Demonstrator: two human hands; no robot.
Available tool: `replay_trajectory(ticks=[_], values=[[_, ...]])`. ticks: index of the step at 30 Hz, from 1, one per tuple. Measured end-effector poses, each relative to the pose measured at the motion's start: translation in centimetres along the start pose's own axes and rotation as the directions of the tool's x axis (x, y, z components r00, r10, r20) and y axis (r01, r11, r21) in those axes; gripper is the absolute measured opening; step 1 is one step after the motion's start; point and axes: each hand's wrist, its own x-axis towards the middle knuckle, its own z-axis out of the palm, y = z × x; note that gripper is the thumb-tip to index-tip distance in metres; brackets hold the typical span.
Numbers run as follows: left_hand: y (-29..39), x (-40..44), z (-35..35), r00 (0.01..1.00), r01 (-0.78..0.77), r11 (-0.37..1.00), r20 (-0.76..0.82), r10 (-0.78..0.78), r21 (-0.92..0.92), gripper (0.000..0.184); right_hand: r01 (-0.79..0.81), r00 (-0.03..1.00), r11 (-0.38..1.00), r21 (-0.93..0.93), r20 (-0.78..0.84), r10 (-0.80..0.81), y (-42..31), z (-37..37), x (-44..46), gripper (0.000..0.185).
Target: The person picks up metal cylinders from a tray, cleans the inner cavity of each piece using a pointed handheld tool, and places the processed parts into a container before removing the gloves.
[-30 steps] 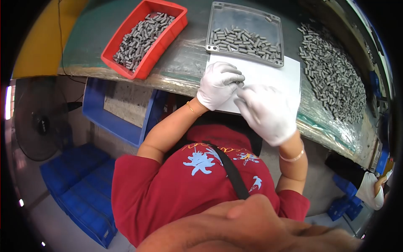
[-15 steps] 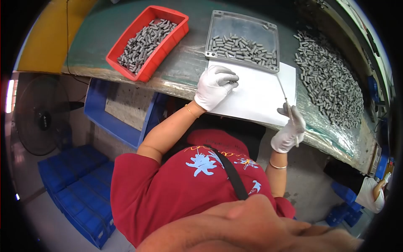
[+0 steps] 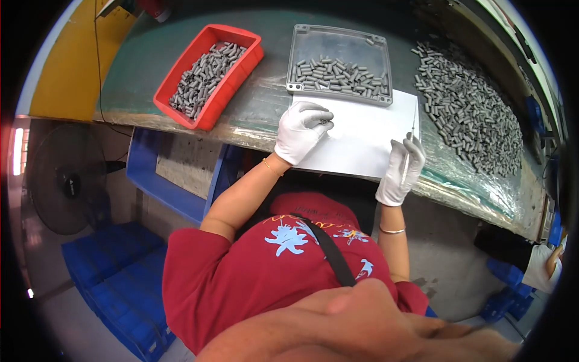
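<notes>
My left hand (image 3: 301,133), in a white glove, is closed with a small grey cylinder (image 3: 324,122) pinched at the fingertips, its round end showing. My right hand (image 3: 400,172), gloved too, is closed around a thin, pointed metal tool (image 3: 414,125). The tool's tip points away from me, and its exact kind is not clear. Both hands are over the near part of a white paper sheet (image 3: 356,139). Beyond the sheet, a clear-bottomed grey tray (image 3: 339,45) holds many of the same grey cylinders.
A red bin (image 3: 238,81) of grey cylinders stands at the left on the green table (image 3: 271,90). A large heap of cylinders (image 3: 467,108) spreads over the right side. Blue crates (image 3: 114,253) and a fan (image 3: 66,181) are at the lower left. Another person's sleeve (image 3: 538,268) shows at the right.
The tool in my right hand has swung from leaning left to nearly upright, its tip now away from the tray's edge. My left hand keeps its pinch on the cylinder. The view has shifted slightly.
</notes>
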Motion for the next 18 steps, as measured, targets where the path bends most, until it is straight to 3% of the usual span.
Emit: replay_trajectory(ticks=[3, 4, 5, 6, 8, 10, 12, 14, 17, 18], values=[[-0.5, 0.1, -0.6, 0.993, 0.115, 0.993, 0.001, -0.115, -0.030, 0.020, -0.108, 0.993, 0.989, 0.101, 0.051, 0.103, 1.5, 0.2, -0.4, 0.024], [0.0, 0.7, -1.8, 0.995, 0.104, 0.995, 0.005, -0.104, -0.010, 0.023, -0.102, 0.993, 0.989, 0.106, 0.068, 0.096, 1.6, 0.2, -0.3, 0.024], [-0.8, 1.2, -3.0, 0.996, 0.083, 0.991, -0.022, -0.086, -0.106, 0.027, -0.099, 0.992, 0.989, 0.109, 0.087, 0.090, 1.6, 0.1, -0.5, 0.025], [-1.2, 2.4, -5.2, 0.994, -0.079, 0.993, -0.070, 0.086, 0.088, 0.027, -0.099, 0.990, 0.989, 0.110, 0.107, 0.087, 1.5, -0.1, -0.6, 0.025], [-1.2, 4.6, -9.8, 0.985, -0.025, 0.968, -0.158, 0.066, 0.250, 0.026, -0.092, 0.989, 0.992, 0.090, 0.126, 0.081, 1.4, -0.2, -0.6, 0.027], [-3.6, 6.4, -14.2, 0.952, -0.060, 0.902, -0.246, 0.180, 0.427, 0.031, -0.107, 0.987, 0.991, 0.083, 0.125, 0.096, 1.3, -0.2, -0.5, 0.029], [-5.0, 7.4, -18.0, 0.977, 0.120, 0.682, -0.209, 0.049, 0.722, 0.034, -0.095, 0.988, 0.993, 0.064, 0.126, 0.086, 1.3, -0.2, -0.5, 0.031], [-5.9, 7.7, -19.0, 0.983, 0.173, 0.450, -0.183, -0.020, 0.876, 0.039, -0.075, 0.990, 0.996, 0.042, 0.127, 0.069, 1.3, -0.2, -0.4, 0.030], [-3.4, 8.7, -16.1, 0.994, 0.006, 0.521, -0.061, 0.088, 0.853, 0.043, -0.059, 0.989, 0.998, 0.032, 0.141, 0.054, 1.3, -0.2, -0.5, 0.030], [-2.9, 9.2, -14.6, 0.997, -0.044, 0.619, -0.009, 0.082, 0.784, 0.044, -0.058, 0.988, 0.998, 0.038, 0.147, 0.052, 1.4, -0.1, -0.5, 0.030]])
